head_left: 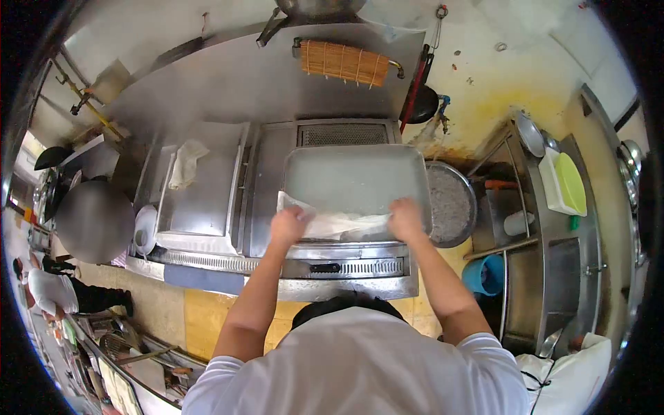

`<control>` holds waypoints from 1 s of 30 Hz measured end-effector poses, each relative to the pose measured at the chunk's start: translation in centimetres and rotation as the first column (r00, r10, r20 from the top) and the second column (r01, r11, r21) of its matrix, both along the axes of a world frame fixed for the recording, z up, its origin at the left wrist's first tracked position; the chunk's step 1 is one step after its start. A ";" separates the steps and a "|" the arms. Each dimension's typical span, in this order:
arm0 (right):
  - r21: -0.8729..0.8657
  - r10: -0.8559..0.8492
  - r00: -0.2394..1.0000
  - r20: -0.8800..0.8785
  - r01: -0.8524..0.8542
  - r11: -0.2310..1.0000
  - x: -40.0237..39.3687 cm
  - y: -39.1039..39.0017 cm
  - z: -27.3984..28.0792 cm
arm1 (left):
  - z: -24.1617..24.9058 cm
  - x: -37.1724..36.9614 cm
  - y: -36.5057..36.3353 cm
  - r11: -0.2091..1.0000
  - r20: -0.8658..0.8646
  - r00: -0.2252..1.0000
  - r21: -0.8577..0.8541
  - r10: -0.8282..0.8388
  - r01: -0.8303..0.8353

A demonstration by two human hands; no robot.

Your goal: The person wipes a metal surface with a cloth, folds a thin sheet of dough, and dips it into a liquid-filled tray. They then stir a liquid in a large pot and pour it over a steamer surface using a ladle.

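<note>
A wide metal tray (422, 162) with whitish, cloudy contents sits on the steel counter in front of me. Along its near edge, a thin, wet-looking white cloth (346, 225) is stretched between my hands, partly bunched in the middle. My left hand (289, 225) is closed on the cloth near the tray's left front corner. At the right front corner, my right hand (406, 220) grips the cloth's other end, its fingers slightly blurred. Right of the tray stands a round metal basin (451, 204) with greyish contents.
Another white cloth (187, 164) lies on the steel surface to the left. A black-handled tool (325, 268) rests along the counter's front edge. Shelving (560, 277) with a green basin (570, 181) stands at right, a blue bucket (483, 275) below. A person (55, 287) is far left.
</note>
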State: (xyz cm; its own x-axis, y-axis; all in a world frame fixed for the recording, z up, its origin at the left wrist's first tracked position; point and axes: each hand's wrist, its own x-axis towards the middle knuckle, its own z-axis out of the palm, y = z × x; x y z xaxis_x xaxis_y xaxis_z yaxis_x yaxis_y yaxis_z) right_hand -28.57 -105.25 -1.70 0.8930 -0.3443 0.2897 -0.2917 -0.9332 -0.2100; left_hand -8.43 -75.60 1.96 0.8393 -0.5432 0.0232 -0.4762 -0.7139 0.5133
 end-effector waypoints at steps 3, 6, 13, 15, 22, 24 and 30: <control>0.065 -0.042 0.948 -0.317 0.066 0.996 0.1 1.5 -0.4 | -6.2 0.2 -1.0 0.955 -0.115 0.965 0.157 -0.237 0.253; 0.086 -0.085 0.836 -0.543 0.156 0.984 1.2 0.3 -1.1 | -6.8 0.4 -2.5 0.944 -0.053 0.948 0.091 -0.315 0.318; 0.861 0.088 0.988 0.130 -0.157 0.485 7.2 5.7 13.7 | 11.2 -3.4 -9.7 0.815 0.067 0.956 -0.509 -0.285 0.279; 0.790 0.052 0.997 0.062 -0.081 0.608 6.9 5.3 12.7 | 15.7 -3.0 -9.3 0.752 0.195 0.951 -0.582 -0.240 0.309; 0.400 -0.053 0.925 -0.376 0.213 0.891 0.7 -4.1 4.7 | 13.0 1.3 -3.6 0.820 0.111 0.993 -0.572 0.039 0.032; 0.574 0.005 0.995 -0.095 0.051 0.817 2.4 -0.7 7.6 | 11.6 -1.7 -5.5 0.856 0.124 0.991 -0.507 -0.040 0.098; 0.679 0.147 0.989 -0.020 -0.095 0.728 6.9 5.5 8.7 | 15.7 -3.6 -6.0 0.809 0.120 0.983 -0.558 -0.141 0.184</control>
